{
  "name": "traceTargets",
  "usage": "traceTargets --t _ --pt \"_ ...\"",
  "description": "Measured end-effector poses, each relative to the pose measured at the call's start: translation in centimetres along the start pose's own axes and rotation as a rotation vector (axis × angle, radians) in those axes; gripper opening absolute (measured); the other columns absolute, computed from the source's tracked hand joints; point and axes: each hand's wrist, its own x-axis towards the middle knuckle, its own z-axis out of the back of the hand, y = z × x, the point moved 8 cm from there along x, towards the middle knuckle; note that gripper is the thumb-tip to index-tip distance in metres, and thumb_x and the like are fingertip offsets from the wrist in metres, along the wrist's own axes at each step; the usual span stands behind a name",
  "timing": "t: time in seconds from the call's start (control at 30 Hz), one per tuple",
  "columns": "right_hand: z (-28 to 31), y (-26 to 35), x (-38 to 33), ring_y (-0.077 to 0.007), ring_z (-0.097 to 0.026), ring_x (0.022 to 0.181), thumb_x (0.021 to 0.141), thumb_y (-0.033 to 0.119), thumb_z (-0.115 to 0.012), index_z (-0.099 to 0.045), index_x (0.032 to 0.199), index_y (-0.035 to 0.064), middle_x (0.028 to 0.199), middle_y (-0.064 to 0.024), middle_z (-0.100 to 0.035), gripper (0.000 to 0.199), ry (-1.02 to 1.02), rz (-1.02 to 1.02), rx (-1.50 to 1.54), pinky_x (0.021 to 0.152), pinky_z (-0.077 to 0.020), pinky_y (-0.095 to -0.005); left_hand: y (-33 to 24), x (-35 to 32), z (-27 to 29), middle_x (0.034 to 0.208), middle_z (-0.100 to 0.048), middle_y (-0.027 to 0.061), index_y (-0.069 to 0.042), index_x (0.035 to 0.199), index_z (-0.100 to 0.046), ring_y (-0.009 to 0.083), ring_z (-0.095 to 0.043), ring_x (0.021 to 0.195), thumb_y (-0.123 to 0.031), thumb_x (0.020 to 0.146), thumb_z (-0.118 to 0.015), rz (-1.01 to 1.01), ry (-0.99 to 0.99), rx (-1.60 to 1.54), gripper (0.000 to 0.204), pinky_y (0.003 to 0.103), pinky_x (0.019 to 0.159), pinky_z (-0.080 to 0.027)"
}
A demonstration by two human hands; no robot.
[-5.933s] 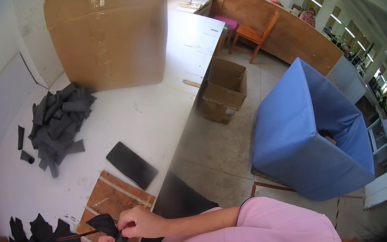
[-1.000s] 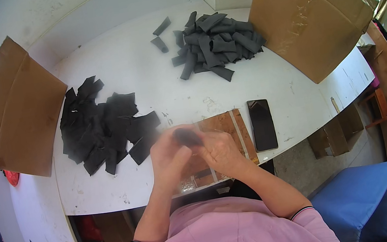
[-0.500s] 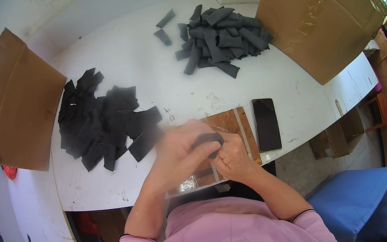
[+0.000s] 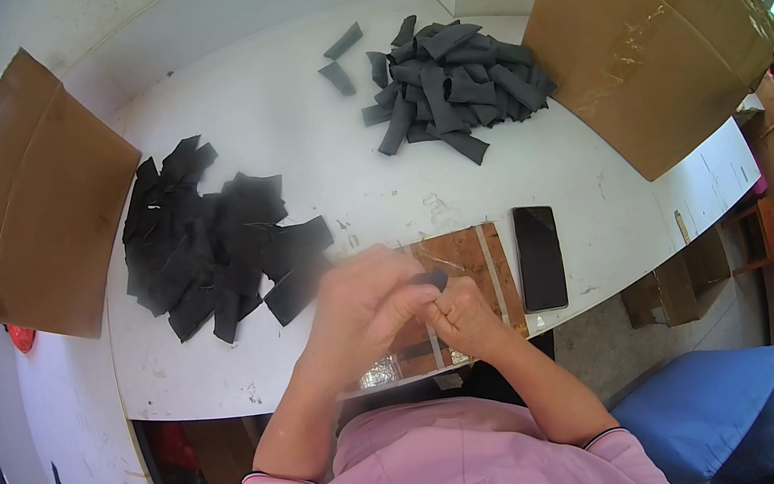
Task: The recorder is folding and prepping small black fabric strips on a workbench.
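Observation:
Both my hands meet over a brown wooden board (image 4: 467, 260) at the near edge of the white table (image 4: 288, 126). My left hand (image 4: 358, 309) and my right hand (image 4: 461, 316) pinch one small black fabric piece (image 4: 432, 280) between their fingers. A heap of flat black fabric pieces (image 4: 210, 245) lies just left of my hands. A second heap of dark grey rolled pieces (image 4: 448, 80) lies at the far side of the table.
A black phone (image 4: 539, 256) lies right of the board. Cardboard sheets stand at the left (image 4: 27, 208) and at the far right (image 4: 647, 28) of the table. A blue box (image 4: 716, 403) sits on the floor at lower right.
Over the last second my hands have stayed over the board, working the black piece; the left hand has shifted slightly right over the right one. Earlier the view faced a different way.

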Motion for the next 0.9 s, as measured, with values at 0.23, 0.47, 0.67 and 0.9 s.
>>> traceTargets --t 0.23,0.47,0.67,0.9 --pt "1.2 2.4 0.4 -0.0265 -0.052 0.057 0.078 0.022 -0.055 -0.055 0.073 0.0051 0.062 -0.0087 -0.053 0.018 -0.109 0.099 -0.234 0.048 -0.0409 -0.0366 0.0 -1.3 0.6 0.077 -0.059 0.0077 -0.002 0.081 -0.061 0.015 -0.053 0.068 -0.009 0.075 -0.061 0.066 -0.287 -0.206 0.009 0.024 0.061 -0.041" --pt "3.2 4.9 2.2 -0.0264 -0.051 0.054 0.077 0.023 -0.056 -0.052 0.061 0.0032 0.058 -0.0088 -0.05 0.026 -0.01 0.13 -0.265 0.048 -0.0408 -0.0362 2.9 -2.3 1.7 0.083 -0.053 0.0092 -0.002 0.084 -0.056 0.0189 -0.049 0.078 -0.013 0.079 -0.059 0.087 -0.445 -1.044 0.013 0.031 0.074 -0.04" --pt "1.0 2.4 1.3 -0.0289 -0.052 0.054 0.078 0.024 -0.055 -0.053 0.062 0.0027 0.058 -0.0103 -0.052 0.027 0.016 0.058 -0.273 0.049 -0.0413 -0.0372 3.9 -2.6 0.7 0.081 -0.053 0.0089 -0.003 0.084 -0.056 0.0192 -0.049 0.081 -0.013 0.079 -0.059 0.169 -0.382 -1.067 0.012 0.032 0.077 -0.039" --pt "1.0 2.8 1.3 -0.0291 -0.052 0.055 0.077 0.025 -0.057 -0.052 0.062 0.0019 0.058 -0.0109 -0.051 0.028 0.048 0.02 -0.218 0.05 -0.0416 -0.0377 3.7 -2.3 1.4 0.085 -0.057 0.0075 0.0 0.089 -0.055 0.0129 -0.054 0.078 -0.014 0.078 -0.06 0.15 -0.36 -0.874 0.019 0.025 0.069 -0.044"
